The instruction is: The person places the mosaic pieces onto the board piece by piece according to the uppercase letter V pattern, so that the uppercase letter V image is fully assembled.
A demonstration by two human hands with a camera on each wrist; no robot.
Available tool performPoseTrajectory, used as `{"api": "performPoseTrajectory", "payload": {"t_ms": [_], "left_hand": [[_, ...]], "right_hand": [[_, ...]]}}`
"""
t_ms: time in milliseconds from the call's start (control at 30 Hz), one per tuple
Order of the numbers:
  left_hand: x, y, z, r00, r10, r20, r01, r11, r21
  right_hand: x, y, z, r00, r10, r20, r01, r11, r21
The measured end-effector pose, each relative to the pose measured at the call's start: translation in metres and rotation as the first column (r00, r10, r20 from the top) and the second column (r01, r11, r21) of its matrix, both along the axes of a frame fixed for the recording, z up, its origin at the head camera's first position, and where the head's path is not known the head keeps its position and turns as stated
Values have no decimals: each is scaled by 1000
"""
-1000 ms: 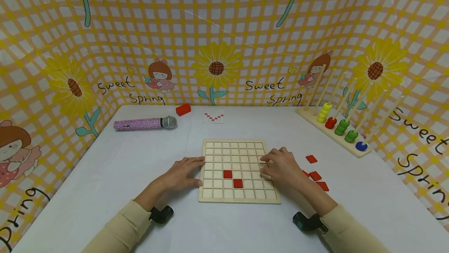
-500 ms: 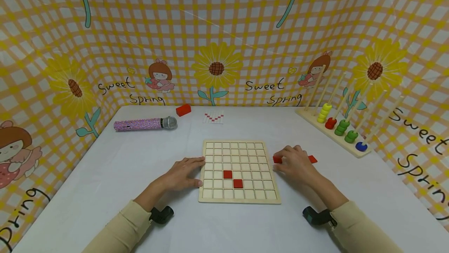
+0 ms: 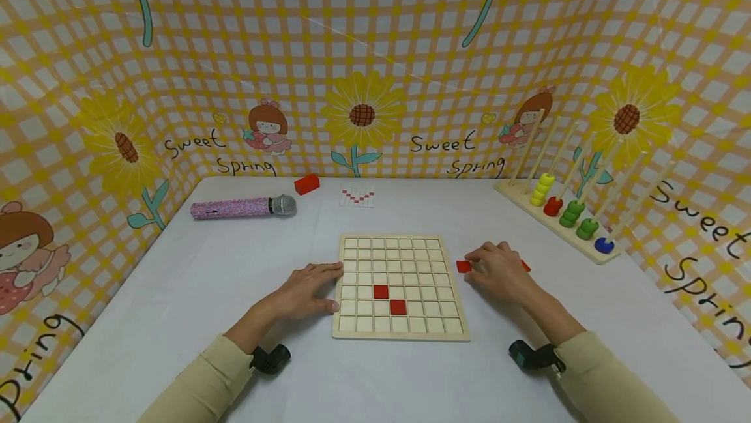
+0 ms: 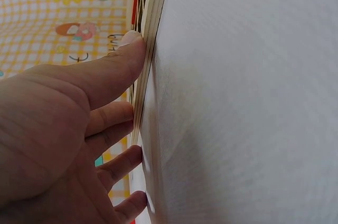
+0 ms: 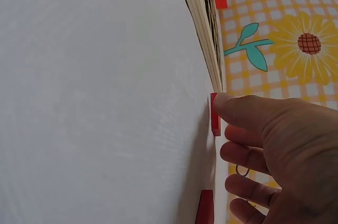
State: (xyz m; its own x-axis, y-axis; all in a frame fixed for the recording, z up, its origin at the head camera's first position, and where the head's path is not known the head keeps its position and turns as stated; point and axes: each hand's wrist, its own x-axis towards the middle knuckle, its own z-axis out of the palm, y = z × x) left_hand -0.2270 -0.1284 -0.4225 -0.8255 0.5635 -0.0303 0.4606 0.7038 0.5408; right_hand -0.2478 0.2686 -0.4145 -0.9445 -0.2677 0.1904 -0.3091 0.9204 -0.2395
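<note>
A pale wooden grid board lies in the middle of the table, with one red square tile and another red tile in its cells. My left hand rests against the board's left edge, fingers straight and thumb touching the rim, as the left wrist view also shows. Just right of the board, my right hand pinches a loose red tile between thumb and fingers, low at the table; the right wrist view shows the thumb over it. A further red tile is partly hidden behind that hand.
A pattern card with red squares lies behind the board. Back left are a glittery microphone and a red block. A wooden bead-counting rack with upright rods stands back right. Patterned cloth walls the table in.
My right hand has moved right, off the board's right edge, to the loose red tile, then shifted only slightly. Tiles seen earlier at the right are now covered by it. My left hand stays put.
</note>
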Motion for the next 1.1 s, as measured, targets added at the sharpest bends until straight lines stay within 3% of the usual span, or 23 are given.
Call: {"api": "performPoseTrajectory", "payload": {"t_ms": [1100], "left_hand": [[-1, 0, -2, 1000, -3, -10, 3, 1000, -11]], "right_hand": [[-5, 4, -4, 1000, 10, 1, -10, 1000, -18]]}}
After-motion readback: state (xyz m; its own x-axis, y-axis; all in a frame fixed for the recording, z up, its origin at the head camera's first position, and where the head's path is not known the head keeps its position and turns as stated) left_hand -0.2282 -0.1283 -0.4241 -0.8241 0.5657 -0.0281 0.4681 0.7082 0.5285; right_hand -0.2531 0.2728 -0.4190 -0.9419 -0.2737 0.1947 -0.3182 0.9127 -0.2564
